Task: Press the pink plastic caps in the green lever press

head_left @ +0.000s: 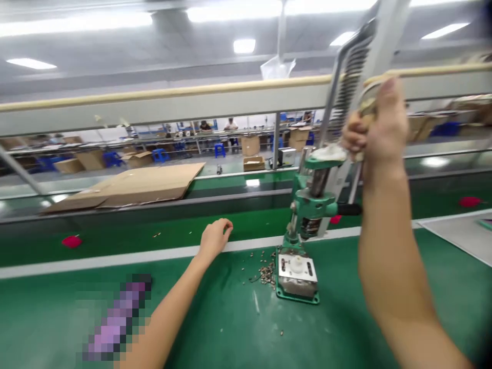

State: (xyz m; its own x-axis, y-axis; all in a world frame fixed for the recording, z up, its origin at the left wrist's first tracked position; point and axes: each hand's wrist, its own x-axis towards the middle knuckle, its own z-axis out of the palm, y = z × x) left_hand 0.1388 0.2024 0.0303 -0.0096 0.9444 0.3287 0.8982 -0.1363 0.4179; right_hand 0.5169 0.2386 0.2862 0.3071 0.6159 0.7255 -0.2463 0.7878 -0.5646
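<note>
The green tabletop (234, 333) fills the near side in front of me, and beyond its white edging runs a green conveyor belt (134, 241). A broad flattened cardboard sheet (146, 187) lies past the belt, on the far side. On the table, a little right of the middle, stands a green bench press (315, 206), upright, with a black-gripped lever (349, 209) jutting toward the right forearm. The person's right hand (384, 123) is raised above and beside the press, its fingers curled around a round-edged tan piece (368, 108); it is too blurred for me to say whether that belongs to the press. The left hand (216, 238) hangs over the edging, left of the press, fingers bent in toward the thumb; I can't tell whether they pinch anything. Left of that forearm is a purple object (117, 318), too pixelated to name. A red dish (72, 241) sits at the left and another lies far right. On the press's base is a white plate (303, 274) bearing a round white boss (296, 263). Small metal pieces (266, 274) lie heaped just left of the base, some strayed outward.
</note>
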